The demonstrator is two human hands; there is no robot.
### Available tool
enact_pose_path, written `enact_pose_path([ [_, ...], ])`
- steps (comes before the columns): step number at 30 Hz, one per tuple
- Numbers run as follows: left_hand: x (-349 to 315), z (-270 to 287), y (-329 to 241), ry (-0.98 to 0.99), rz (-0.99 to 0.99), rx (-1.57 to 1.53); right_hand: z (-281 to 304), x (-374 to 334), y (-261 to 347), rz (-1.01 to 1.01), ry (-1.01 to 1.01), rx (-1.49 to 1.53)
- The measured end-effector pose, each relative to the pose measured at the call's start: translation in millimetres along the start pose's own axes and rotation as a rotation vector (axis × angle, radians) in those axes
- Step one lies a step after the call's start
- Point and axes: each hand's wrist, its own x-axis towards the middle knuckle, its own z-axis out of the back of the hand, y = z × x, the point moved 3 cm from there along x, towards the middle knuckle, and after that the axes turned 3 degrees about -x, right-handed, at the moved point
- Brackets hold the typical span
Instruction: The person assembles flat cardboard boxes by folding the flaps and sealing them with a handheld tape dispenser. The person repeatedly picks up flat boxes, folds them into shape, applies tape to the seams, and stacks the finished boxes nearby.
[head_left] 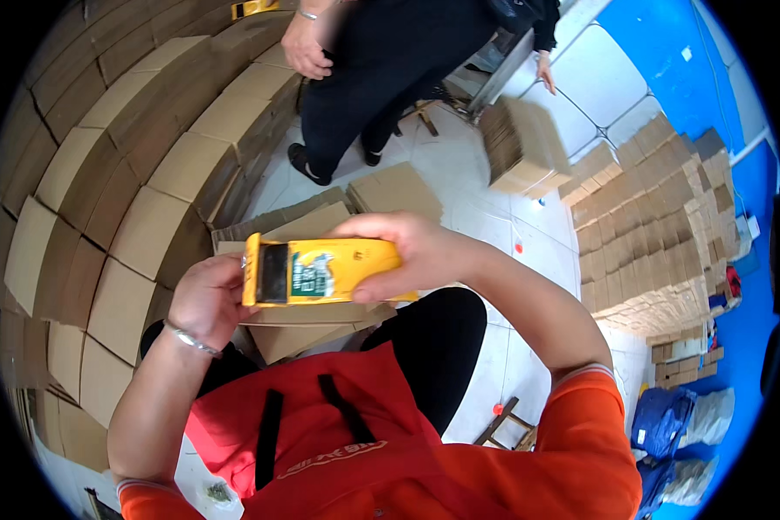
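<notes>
In front of my lap I hold a yellow box sideways, with a dark panel near its left end and a green-and-white label in the middle. My right hand wraps around the right end, thumb on the near side and fingers over the far side. At the left end, my left hand has its fingers closed against the raised yellow edge; its fingertips are partly hidden. Flattened brown cardboard lies underneath, above my knees.
Stacked cardboard boxes wall the left side. More small cartons are piled at right. A person in dark clothes stands ahead, near a large carton. A small wooden stool and blue bags are at lower right.
</notes>
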Motion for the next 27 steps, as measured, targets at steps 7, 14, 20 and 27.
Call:
enact_pose_path([
  [7, 0.3, -0.3, 9.7, -0.169, -0.046, -0.068, -7.6, 8.9, 9.5, -0.116, 0.053, 0.060],
  [14, -11.7, 61.9, -30.9, -0.294, -0.091, 0.114, -23.3, 41.0, 26.8, -0.011, 0.019, -0.059],
  [20, 8.4, 118.9, -32.2, -0.387, 0.076, -0.101, -42.2, 108.8, 59.0, -0.272, 0.208, -0.222],
  [27, 32.1, 121.3, 4.8, -0.218, 0.167, -0.166, -46.0, 119.8, 60.2, -0.311, 0.212, -0.152],
])
